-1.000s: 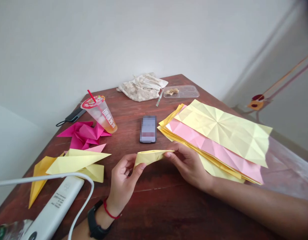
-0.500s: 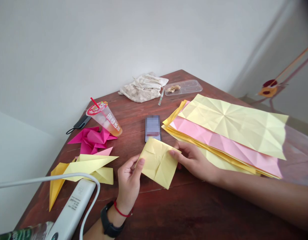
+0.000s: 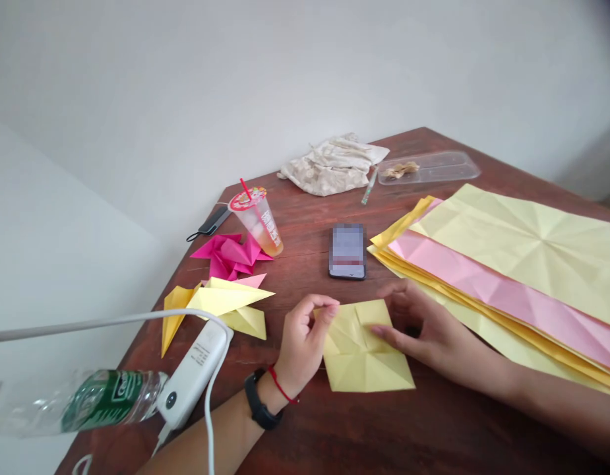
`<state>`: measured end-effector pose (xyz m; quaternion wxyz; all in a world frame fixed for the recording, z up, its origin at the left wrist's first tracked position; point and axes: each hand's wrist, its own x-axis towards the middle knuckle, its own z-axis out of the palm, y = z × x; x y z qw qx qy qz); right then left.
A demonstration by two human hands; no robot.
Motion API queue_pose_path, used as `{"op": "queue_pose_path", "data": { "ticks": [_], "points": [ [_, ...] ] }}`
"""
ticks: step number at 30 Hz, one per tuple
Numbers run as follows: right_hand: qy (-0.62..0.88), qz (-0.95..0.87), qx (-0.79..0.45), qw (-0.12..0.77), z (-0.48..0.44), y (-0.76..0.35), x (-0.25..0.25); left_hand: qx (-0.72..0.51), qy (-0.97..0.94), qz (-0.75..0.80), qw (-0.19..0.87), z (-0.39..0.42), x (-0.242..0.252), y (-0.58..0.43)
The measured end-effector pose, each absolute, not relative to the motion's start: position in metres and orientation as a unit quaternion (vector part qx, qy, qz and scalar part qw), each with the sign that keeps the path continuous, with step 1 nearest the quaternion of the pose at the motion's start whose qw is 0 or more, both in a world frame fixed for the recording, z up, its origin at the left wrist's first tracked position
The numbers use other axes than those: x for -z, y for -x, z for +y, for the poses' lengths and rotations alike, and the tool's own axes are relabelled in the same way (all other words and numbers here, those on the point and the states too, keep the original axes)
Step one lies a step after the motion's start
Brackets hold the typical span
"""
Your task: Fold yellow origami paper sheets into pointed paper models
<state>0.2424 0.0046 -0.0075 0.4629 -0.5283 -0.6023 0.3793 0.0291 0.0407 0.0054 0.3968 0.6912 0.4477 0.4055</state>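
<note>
A folded yellow paper (image 3: 366,369), creased into a rough square with overlapping flaps, is between my two hands just above or on the dark wooden table. My left hand (image 3: 305,343) pinches its upper left corner between thumb and fingers. At the right side, my right hand (image 3: 428,330) has its thumb on top of the paper's flap, with the fingers curled behind the edge. Beyond the paper a phone (image 3: 347,251) with a blurred screen lies on the table (image 3: 305,224).
Large creased yellow and pink sheets (image 3: 532,264) are stacked at right. To the left are folded yellow pieces (image 3: 225,300), a magenta paper shape (image 3: 230,254), a drink cup (image 3: 260,221), a white power strip (image 3: 193,376) with a cable, and a plastic bottle (image 3: 107,399). Behind lie a crumpled cloth (image 3: 334,165) and a clear tray (image 3: 448,168).
The folded paper has been turned and brought lower, uncovering the whole phone. Both hands moved with it, still on its edges. The view has swung to the left.
</note>
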Motion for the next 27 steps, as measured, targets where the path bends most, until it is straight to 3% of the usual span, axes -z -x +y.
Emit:
{"op": "queue_pose_path", "data": {
  "ticks": [3, 10, 18, 27],
  "points": [
    [0.516, -0.614, -0.403, 0.441, 0.007, -0.243, 0.016, -0.388, -0.721, 0.421, 0.391, 0.041, -0.004, -0.028],
    [0.555, -0.693, -0.282, 0.363, 0.008, -0.25, 0.026, -0.354, -0.788, 0.421, 0.278, 0.047, 0.003, -0.025],
    [0.483, -0.795, -0.2, 0.308, 0.004, -0.242, 0.021, -0.423, -0.801, 0.349, 0.239, 0.051, 0.011, -0.026],
    [0.528, -0.796, -0.127, 0.266, -0.002, -0.232, 0.012, -0.44, -0.832, 0.281, 0.19, 0.041, 0.0, -0.021]
  ]
}}
